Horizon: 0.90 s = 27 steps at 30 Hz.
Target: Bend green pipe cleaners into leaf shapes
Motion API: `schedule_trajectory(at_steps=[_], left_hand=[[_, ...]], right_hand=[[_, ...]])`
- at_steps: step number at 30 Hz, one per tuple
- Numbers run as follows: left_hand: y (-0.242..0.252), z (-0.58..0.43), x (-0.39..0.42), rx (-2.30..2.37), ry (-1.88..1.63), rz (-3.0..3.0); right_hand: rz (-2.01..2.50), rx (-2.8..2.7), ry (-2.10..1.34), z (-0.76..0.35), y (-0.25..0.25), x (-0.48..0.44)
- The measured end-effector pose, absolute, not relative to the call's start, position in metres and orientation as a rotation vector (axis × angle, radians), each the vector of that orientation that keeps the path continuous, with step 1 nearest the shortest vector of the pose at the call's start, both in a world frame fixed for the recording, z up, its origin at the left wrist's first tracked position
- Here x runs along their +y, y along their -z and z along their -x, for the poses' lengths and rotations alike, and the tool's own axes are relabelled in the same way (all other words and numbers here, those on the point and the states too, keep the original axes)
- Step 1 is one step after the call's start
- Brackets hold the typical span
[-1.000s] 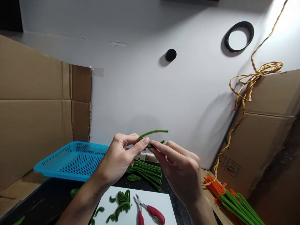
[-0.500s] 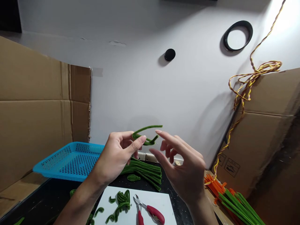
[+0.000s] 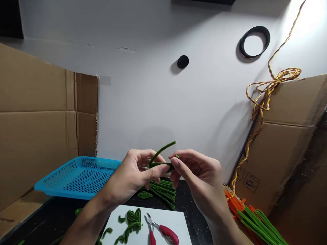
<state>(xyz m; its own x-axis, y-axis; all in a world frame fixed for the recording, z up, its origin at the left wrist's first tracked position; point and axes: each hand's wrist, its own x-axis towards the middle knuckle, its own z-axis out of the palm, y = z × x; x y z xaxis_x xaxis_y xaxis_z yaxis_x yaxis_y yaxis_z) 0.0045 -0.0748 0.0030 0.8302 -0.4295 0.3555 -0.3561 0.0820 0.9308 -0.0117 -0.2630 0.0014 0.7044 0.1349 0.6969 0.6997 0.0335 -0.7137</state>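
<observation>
Both hands are raised in front of the white wall, pinching one bent green pipe cleaner (image 3: 160,153). My left hand (image 3: 133,177) grips its folded lower part between thumb and fingers. My right hand (image 3: 201,180) pinches the short end on the right with thumb and forefinger. The long free end of the pipe cleaner sticks up and to the right above my fingers.
Below lie a bundle of green pipe cleaners (image 3: 163,190), a white board (image 3: 176,219) with bent green pieces (image 3: 131,221) and red-handled cutters (image 3: 160,231). A blue perforated tray (image 3: 76,177) sits left; orange and green pipe cleaners (image 3: 252,217) lie right. Cardboard walls flank both sides.
My right hand had let go with fingers spread half a second ago; now it pinches the pipe cleaner's end again. Both hands have dropped slightly.
</observation>
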Motion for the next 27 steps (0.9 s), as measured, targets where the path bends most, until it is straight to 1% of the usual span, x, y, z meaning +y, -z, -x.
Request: schedule_trajectory(at_steps=[3, 9, 13, 14, 17, 19, 21, 25, 27], left_hand=[[-0.003, -0.005, -0.078, -0.674, 0.112, -1.474], [0.0, -0.006, -0.084, -0.66, 0.041, -1.541], [0.002, -0.009, -0.079, -0.631, 0.058, -1.629], [0.002, -0.011, -0.078, -0.614, 0.054, -1.64], [0.001, -0.013, -0.076, -0.551, 0.022, -1.661], [0.001, -0.013, -0.076, -0.537, 0.037, -1.648], [0.001, -0.012, -0.075, -0.577, 0.09, -1.603], [0.001, -0.009, -0.07, -0.632, 0.092, -1.539], [-0.001, -0.01, -0.068, -0.594, 0.074, -1.536]], right_hand=[[1.478, -0.719, 0.43, 0.012, -0.004, -0.265], [1.525, -0.665, 0.547, 0.008, -0.003, -0.267], [1.7, -0.702, 0.595, 0.006, 0.002, -0.269], [1.753, -0.717, 0.685, 0.006, 0.004, -0.27], [1.822, -0.777, 1.11, 0.007, 0.005, -0.27], [1.822, -0.842, 1.267, 0.009, 0.005, -0.271], [1.84, -0.912, 1.2, 0.011, 0.003, -0.272], [1.808, -0.96, 0.916, 0.01, 0.002, -0.279], [1.775, -0.954, 0.871, 0.009, 0.003, -0.281]])
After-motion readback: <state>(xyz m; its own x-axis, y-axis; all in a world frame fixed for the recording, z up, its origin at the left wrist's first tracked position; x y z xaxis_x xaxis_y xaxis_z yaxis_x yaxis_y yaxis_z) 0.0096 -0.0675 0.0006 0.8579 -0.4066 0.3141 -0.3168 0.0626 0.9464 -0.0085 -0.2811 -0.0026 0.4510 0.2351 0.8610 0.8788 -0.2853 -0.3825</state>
